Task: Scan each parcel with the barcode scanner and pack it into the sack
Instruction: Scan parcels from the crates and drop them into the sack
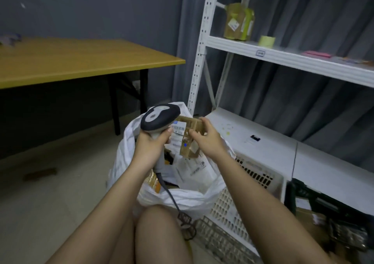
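Your left hand (148, 142) has its fingers curled tight round the handle of the barcode scanner (159, 116); the thumb lies along the handle's right side, its tip just beside the parcel's label; the scanner's dark head tilts up and to the right, its nose overlapping the parcel's upper left corner; its cable (172, 199) runs down from the handle past your left forearm to a dark coil near your knee.

Your right hand (206, 137) pinches the parcel (189, 136); fingertips on its top right edge, thumb pressed on the front face; the parcel is a small brown cardboard box, held upright between the two hands, above the sack's mouth and not inside it; a white label (178, 130) with barcodes covers its left part; a small blue spot shows lower on the front.

The sack (125, 148) is white, open, standing on the floor directly under your hands; white and brown parcels already lie within.

Right of the sack: white slotted crates (261, 162); further right a dark crate (323, 203). Behind: a white shelf rack (283, 56) carrying a taped brown package (238, 22) and a pale tape roll (266, 41). Left: a wooden table (81, 59) with black legs.
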Demonstrator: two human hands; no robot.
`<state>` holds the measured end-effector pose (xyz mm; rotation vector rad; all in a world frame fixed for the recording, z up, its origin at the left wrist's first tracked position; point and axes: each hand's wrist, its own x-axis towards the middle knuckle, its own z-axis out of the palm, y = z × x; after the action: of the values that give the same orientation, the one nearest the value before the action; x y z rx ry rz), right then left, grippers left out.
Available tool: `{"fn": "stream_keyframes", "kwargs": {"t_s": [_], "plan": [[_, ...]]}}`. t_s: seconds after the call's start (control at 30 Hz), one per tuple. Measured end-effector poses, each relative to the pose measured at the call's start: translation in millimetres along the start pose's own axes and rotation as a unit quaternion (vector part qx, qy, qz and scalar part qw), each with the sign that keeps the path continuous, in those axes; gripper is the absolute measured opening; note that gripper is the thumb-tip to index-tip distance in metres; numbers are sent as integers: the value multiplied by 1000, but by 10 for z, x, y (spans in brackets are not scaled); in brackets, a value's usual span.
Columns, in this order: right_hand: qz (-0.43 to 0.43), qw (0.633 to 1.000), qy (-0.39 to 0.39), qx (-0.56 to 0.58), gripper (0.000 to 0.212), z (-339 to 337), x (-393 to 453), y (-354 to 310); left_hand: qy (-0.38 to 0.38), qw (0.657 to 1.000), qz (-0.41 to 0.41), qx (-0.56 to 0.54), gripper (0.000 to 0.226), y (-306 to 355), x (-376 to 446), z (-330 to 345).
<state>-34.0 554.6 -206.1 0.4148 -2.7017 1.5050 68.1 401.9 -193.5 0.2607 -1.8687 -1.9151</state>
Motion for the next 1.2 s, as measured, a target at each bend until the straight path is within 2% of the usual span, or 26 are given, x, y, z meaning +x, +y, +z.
{"fn": "stream_keyframes", "kwargs": {"t_s": [0.07, 0.13, 0.2, 0.3, 0.43, 0.53, 0.73, 0.93, 1.1, 1.2], "plan": [[23, 987, -79, -136, 60, 112, 80, 101, -9, 1000, -4, -2, 16, -48, 31, -25], [34, 977, -94, -188, 63, 79, 46, 145, -18, 1000, -9, 1, 19, -79, 36, 3], [19, 986, -60, -153, 58, -39, -69, 149, -30, 999, -13, 0, 36, -95, 10, 82], [-3, 997, 11, -72, 41, -319, -335, 252, -56, 998, -7, 9, 20, -108, -92, 319], [-8, 993, 122, -2, 31, -778, -790, 588, -130, 991, -29, 8, 37, -192, -303, 812], [31, 981, 190, 0, 29, -1094, -1113, 947, -181, 983, -41, 4, 43, -262, -514, 1206], [182, 945, 273, 13, 22, -1745, -1832, 2061, -317, 946, -64, 13, 40, -583, -1111, 2142], [320, 912, 258, 2, 19, -1963, -2472, 3119, -389, 912, -127, 44, 52, -1229, -1505, 2744], [406, 885, 226, -5, 22, -1911, -2780, 3806, -425, 888, -167, 61, 39, -1661, -1692, 2935], [451, 875, 172, -22, 28, -1804, -2772, 4173, -441, 872, -194, 85, 37, -1887, -1731, 2973]]}}
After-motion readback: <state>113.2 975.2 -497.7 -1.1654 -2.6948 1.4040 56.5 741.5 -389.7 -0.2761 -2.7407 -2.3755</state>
